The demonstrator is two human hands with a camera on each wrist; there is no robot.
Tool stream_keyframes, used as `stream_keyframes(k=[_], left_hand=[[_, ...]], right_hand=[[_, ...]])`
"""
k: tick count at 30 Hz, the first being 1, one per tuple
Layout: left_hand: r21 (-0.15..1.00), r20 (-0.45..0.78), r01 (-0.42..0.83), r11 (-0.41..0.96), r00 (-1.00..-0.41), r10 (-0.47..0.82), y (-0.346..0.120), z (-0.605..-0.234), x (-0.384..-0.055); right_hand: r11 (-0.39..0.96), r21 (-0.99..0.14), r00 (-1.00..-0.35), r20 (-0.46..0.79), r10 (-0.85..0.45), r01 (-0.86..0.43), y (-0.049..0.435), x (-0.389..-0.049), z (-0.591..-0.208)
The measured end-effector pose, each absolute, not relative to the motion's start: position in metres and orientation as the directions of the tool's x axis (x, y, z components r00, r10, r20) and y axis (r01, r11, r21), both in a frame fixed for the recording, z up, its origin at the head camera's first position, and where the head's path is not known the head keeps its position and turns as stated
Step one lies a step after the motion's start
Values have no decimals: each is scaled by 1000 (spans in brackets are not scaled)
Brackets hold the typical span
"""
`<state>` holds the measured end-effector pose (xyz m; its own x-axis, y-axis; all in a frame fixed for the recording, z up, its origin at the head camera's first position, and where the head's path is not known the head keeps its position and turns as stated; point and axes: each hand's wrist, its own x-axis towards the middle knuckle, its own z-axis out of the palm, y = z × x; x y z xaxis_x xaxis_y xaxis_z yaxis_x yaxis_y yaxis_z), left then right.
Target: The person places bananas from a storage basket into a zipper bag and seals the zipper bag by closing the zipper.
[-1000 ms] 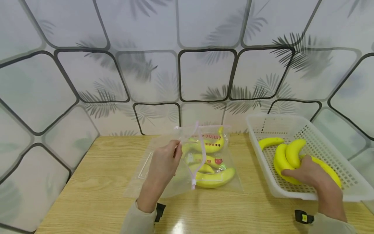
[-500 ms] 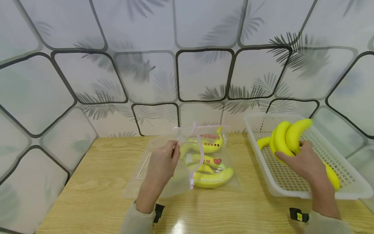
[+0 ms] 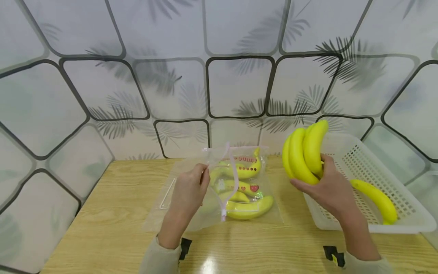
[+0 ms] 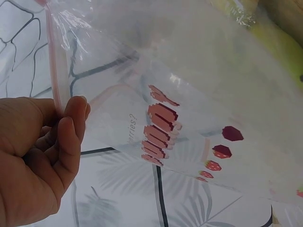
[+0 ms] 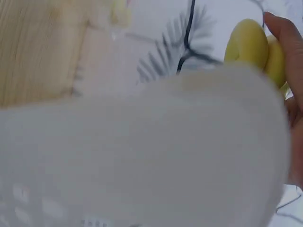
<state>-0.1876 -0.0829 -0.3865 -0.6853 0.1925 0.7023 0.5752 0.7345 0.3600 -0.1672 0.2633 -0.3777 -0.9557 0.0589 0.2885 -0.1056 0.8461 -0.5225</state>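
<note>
My left hand [image 3: 189,190] pinches the pink-edged opening of a clear zip bag [image 4: 156,127] between thumb and fingers, lifting that side. Several yellow bananas [image 3: 251,208] lie inside the bag, seen through its printed front. In my right hand [image 3: 333,188] is a bunch of bananas [image 3: 302,154], gripped with the thumb on the near side and held up over the left wall of the white basket. The right wrist view shows part of this bunch [image 5: 251,45] beside the thumb, with the basket wall blocking much of the picture.
The white perforated basket [image 3: 403,228] stands at the right of the wooden table [image 3: 113,213]. One loose banana [image 3: 376,199] remains on its floor. A patterned wall covering [image 3: 239,87] rises right behind the table's back edge.
My right hand has lifted the banana bunch from the basket floor and carried it up and left to the basket's left wall. The left hand keeps its hold on the bag.
</note>
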Motion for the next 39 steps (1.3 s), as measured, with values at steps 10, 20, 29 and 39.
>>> stream_keyframes(k=[10, 20, 29, 39], left_hand=[[338, 716, 584, 738, -668, 201, -82, -387, -189], [290, 732, 586, 757, -645, 219, -80, -384, -186], [227, 747, 583, 780, -618, 245, -77, -382, -184], [159, 785, 619, 769, -552, 282, -77, -384, -185]], right_hand=[[761, -428, -868, 326, -374, -488, 209, -156, -385], [633, -528, -818, 261, -513, -566, 200, -160, -397], [555, -576, -781, 269, -564, -600, 201, -163, -398], [603, -570, -807, 200, -556, -558, 200, -165, -399]])
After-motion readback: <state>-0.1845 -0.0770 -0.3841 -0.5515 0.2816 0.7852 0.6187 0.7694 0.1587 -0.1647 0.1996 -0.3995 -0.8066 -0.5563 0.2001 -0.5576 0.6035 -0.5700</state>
